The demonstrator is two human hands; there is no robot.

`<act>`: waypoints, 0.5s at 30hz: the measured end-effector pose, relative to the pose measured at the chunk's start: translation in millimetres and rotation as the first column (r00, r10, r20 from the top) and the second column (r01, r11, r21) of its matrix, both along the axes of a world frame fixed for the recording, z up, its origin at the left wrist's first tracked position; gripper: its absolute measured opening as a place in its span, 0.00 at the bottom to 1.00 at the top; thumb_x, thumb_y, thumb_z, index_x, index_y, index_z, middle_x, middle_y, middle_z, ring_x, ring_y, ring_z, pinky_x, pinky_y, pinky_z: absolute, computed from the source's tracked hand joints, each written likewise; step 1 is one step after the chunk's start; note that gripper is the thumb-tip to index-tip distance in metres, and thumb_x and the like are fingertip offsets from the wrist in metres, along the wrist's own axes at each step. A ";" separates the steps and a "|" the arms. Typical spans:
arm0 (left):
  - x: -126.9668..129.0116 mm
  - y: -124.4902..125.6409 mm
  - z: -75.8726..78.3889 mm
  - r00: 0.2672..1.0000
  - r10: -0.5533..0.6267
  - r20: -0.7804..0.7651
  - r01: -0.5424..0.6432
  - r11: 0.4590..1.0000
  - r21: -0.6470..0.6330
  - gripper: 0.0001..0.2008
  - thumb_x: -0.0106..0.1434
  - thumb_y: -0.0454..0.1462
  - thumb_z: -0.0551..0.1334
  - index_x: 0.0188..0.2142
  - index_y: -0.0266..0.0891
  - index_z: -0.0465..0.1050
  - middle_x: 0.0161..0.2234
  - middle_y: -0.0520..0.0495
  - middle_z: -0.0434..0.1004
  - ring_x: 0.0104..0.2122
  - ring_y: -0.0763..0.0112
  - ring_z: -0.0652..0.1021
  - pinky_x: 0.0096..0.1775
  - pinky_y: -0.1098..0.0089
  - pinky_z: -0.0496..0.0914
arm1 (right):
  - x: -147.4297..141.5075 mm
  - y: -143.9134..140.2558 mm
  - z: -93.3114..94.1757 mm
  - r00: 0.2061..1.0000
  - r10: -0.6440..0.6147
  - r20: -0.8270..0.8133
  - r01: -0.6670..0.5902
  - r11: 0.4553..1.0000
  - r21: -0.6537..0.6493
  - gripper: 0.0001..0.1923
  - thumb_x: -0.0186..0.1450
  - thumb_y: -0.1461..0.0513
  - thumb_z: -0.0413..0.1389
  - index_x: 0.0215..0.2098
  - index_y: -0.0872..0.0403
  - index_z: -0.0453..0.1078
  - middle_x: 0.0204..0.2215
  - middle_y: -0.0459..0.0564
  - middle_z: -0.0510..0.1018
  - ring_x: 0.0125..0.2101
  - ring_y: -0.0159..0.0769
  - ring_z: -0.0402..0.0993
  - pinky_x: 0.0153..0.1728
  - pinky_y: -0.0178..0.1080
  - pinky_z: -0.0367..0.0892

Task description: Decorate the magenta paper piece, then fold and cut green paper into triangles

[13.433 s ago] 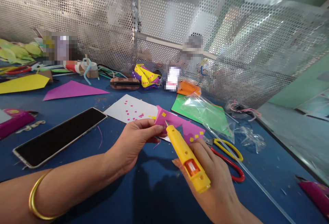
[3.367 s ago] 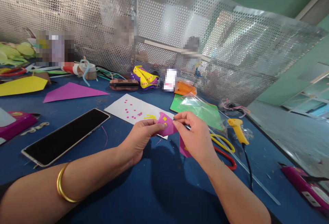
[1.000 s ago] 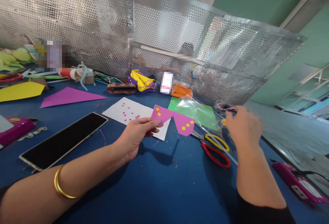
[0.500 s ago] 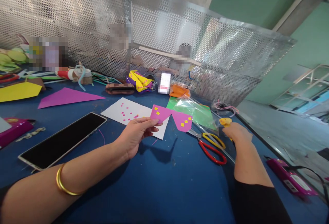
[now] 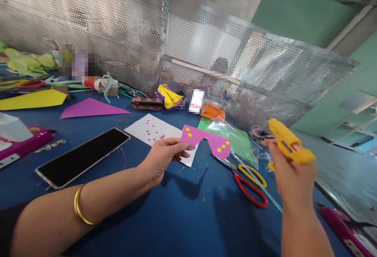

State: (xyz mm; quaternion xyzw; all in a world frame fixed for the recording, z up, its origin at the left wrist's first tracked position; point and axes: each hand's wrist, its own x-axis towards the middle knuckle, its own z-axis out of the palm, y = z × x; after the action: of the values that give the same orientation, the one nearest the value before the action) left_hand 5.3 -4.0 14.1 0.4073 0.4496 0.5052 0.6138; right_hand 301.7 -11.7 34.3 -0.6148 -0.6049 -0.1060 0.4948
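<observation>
Between the thumb and fingers of my left hand point(image 5: 166, 153) is a pink paper piece point(image 5: 219, 143) with two pointed lobes and small yellow squares on it. It is held above a white sheet point(image 5: 153, 128) with small pink squares. My right hand point(image 5: 296, 178) is raised at the right, its fingers wrapped round a yellow glue gun point(image 5: 290, 145). Hand and tool are somewhat blurred. On the table between my hands lie scissors point(image 5: 251, 188) with one red and one yellow handle, their blades partly behind the pink paper.
A phone point(image 5: 84, 156) lies on the blue table point(image 5: 176, 225). Purple paper point(image 5: 91, 109), yellow paper point(image 5: 32, 100) and green sheets point(image 5: 240, 143) under clear plastic lie farther back. A brown pouch point(image 5: 146, 103) is near the perforated metal screen point(image 5: 191, 33). Magenta devices point(image 5: 347, 229) flank both sides.
My right hand has lifted the yellow glue gun up from the table at the right and brought it nearer. My left hand still holds the pink paper. The view has shifted slightly.
</observation>
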 end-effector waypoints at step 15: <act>3.0 -1.5 -0.3 0.998 0.061 0.004 -0.061 0.993 0.102 0.04 0.55 0.38 0.70 0.28 0.40 0.82 0.27 0.52 0.82 0.27 0.74 0.78 0.33 0.74 0.68 | -103.1 -44.2 -18.5 0.816 0.546 0.190 -0.511 0.835 -0.204 0.07 0.69 0.59 0.55 0.33 0.51 0.64 0.26 0.44 0.72 0.24 0.32 0.71 0.23 0.34 0.64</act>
State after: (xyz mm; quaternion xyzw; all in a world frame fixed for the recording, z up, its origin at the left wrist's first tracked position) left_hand 8.3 -5.6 13.7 0.4239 0.4353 0.5462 0.5766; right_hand 198.6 -55.9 15.8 -0.4388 -0.8133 0.0061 0.3821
